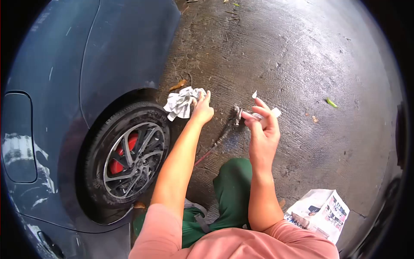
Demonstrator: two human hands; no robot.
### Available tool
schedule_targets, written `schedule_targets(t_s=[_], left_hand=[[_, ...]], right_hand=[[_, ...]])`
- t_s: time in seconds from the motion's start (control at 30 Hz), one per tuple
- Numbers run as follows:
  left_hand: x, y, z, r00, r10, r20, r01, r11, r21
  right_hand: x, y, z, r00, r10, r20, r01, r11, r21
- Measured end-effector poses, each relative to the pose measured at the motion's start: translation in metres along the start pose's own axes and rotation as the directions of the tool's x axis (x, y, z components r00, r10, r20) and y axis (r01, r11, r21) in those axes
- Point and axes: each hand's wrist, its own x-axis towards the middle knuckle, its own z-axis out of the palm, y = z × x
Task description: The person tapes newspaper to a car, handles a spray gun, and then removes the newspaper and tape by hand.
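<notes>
My left hand [202, 111] grips a crumpled sheet of newspaper [179, 103], held out just beyond the top of the car wheel [137, 162]. Its index finger points away from me. To the right, my right hand [264, 134] is raised with fingers curled around a small white scrap of paper [276, 112], whose bits show on both sides of the fingers. Much of that scrap is hidden by the hand. Left of the right fingertips, a hose [224, 133] with a metal end lies over the wet ground.
The dark car body [116, 47] fills the left side, with a red brake caliper [123, 153] behind the spokes. Folded newspaper [330, 211] lies on the concrete [302, 56] at my lower right. A brown leaf [178, 84] and green leaf [331, 102] lie about.
</notes>
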Motion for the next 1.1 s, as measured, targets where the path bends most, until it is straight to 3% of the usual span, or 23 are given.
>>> schedule_targets(t_s=[0.07,0.1,0.13,0.2,0.3,0.33,0.4,0.43,0.47,0.6,0.7,0.8,0.9,0.93,1.03,1.07,1.1], left_hand=[[0.023,-0.017,0.031,0.985,0.088,-0.145,-0.123,0.961,-0.246],[0.032,-0.018,0.044,0.963,0.118,-0.240,-0.109,0.993,0.053],[0.017,0.003,0.027,0.968,0.144,-0.204,-0.118,0.984,0.134],[0.026,-0.005,0.047,0.887,0.342,-0.309,-0.303,0.938,0.169],[0.036,0.002,0.054,0.851,0.292,-0.436,-0.295,0.953,0.062],[0.033,0.008,0.058,0.757,0.364,-0.543,-0.317,0.931,0.183],[0.015,0.028,0.068,0.817,0.330,-0.473,-0.299,0.944,0.142],[0.005,0.031,0.079,0.865,0.384,-0.324,-0.403,0.915,0.010],[-0.005,0.032,0.095,0.900,0.403,-0.167,-0.412,0.911,-0.020],[-0.033,0.050,0.149,0.994,0.107,-0.014,-0.105,0.988,0.117],[-0.014,0.064,0.138,0.996,-0.030,0.082,0.021,0.994,0.109],[-0.017,0.063,0.125,0.976,-0.119,0.185,0.113,0.993,0.043],[-0.058,0.070,0.076,0.942,-0.164,0.294,0.175,0.984,-0.013],[-0.076,0.067,0.062,0.940,-0.150,0.306,0.181,0.981,-0.074],[-0.143,0.056,0.026,0.979,-0.086,0.186,0.152,0.914,-0.377],[-0.169,0.054,0.008,0.988,-0.055,0.141,0.112,0.892,-0.437],[-0.197,0.059,-0.019,0.990,-0.058,0.128,0.111,0.877,-0.468]], right_hand=[[-0.009,-0.010,-0.008,0.999,-0.048,-0.018,0.047,0.999,-0.028],[-0.014,-0.013,-0.010,0.997,-0.079,-0.026,0.079,0.997,-0.025],[-0.018,-0.016,-0.012,0.993,-0.110,-0.036,0.109,0.994,-0.020],[-0.026,-0.021,-0.018,0.986,-0.166,-0.034,0.164,0.985,-0.051],[-0.035,-0.026,-0.026,0.982,-0.176,-0.074,0.171,0.983,-0.064],[-0.038,-0.027,-0.029,0.984,-0.159,-0.083,0.153,0.986,-0.066],[-0.039,-0.029,-0.032,0.986,-0.138,-0.095,0.133,0.989,-0.058],[-0.040,-0.029,-0.033,0.988,-0.118,-0.097,0.112,0.992,-0.064],[-0.040,-0.029,-0.033,0.990,-0.106,-0.087,0.101,0.992,-0.070],[-0.047,-0.023,-0.023,0.999,-0.038,-0.023,0.036,0.995,-0.091],[-0.057,-0.014,-0.008,0.998,0.048,0.040,-0.041,0.983,-0.179],[-0.067,-0.007,-0.004,0.998,0.057,0.037,-0.037,0.914,-0.403],[-0.067,-0.014,0.001,0.964,0.234,-0.123,-0.264,0.871,-0.414],[-0.066,-0.015,0.000,0.949,0.281,-0.144,-0.316,0.848,-0.426],[-0.070,-0.051,0.002,0.992,0.101,-0.074,-0.126,0.794,-0.595],[-0.070,-0.075,0.006,0.999,0.041,0.021,-0.017,0.747,-0.664],[-0.069,-0.105,0.013,0.996,0.089,0.029,-0.049,0.760,-0.648]])
